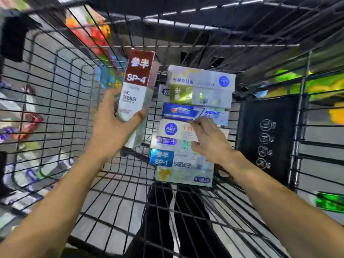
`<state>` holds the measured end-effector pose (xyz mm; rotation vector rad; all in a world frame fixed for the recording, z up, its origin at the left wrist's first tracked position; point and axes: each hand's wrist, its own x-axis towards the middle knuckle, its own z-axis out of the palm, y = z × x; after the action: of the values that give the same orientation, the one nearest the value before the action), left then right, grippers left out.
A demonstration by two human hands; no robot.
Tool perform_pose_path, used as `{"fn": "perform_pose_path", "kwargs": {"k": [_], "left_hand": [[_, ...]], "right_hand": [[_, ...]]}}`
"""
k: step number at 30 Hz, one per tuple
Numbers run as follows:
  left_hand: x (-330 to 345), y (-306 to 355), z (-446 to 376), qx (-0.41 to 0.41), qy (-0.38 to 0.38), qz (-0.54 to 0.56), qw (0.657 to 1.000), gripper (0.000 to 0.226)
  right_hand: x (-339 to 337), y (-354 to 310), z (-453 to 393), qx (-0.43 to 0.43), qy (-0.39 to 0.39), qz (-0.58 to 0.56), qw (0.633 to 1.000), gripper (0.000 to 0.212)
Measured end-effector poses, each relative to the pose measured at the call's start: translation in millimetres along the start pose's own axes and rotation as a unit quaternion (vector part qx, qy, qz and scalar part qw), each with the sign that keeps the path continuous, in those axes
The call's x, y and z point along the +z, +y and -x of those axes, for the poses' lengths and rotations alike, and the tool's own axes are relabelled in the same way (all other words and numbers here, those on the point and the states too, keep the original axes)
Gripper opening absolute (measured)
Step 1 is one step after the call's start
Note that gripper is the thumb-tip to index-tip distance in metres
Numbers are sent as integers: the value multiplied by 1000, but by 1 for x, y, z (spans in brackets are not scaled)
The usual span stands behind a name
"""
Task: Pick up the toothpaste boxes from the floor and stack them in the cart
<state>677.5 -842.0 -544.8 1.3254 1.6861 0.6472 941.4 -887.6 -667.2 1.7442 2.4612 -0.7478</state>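
I am holding the red-and-white SP-4 toothpaste box [137,88] in my left hand [113,125], fingers [140,114] curled round its lower half. Its long axis is standing nearly upright, at right angles to the boxes already lying crosswise in the row of toothpaste boxes [193,123] on the wire cart [55,101] floor. The held box is hanging just to the left of that row, so I judge it needs a quarter turn before it can lie parallel. My right hand [208,140] is pressing on the white box with the blue circle [176,129], fingertips bent over its far edge, steadying the row. Free mesh is showing left of the row; the black placard [266,138] is closing off the right side.
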Motion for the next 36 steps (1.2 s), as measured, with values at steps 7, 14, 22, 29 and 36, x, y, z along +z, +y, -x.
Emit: {"fn": "perform_pose_path", "kwargs": {"k": [7,14,22,29,36], "left_hand": [[-3,-8,1,25,-46,-106,993,52],[-3,-15,-1,85,-189,-298,932,80],[40,-21,-9,253,-348,-505,748,81],[97,-16,-12,293,-413,-511,695,84],[128,-38,-5,364,-407,-519,658,83]], "right_hand": [[0,2,-2,16,32,36,999,67],[-12,3,-3,50,-20,9,999,69],[-63,25,-3,92,-17,-45,995,58],[-101,33,-5,97,57,-12,994,59],[-115,37,-5,106,78,-15,991,62]]}}
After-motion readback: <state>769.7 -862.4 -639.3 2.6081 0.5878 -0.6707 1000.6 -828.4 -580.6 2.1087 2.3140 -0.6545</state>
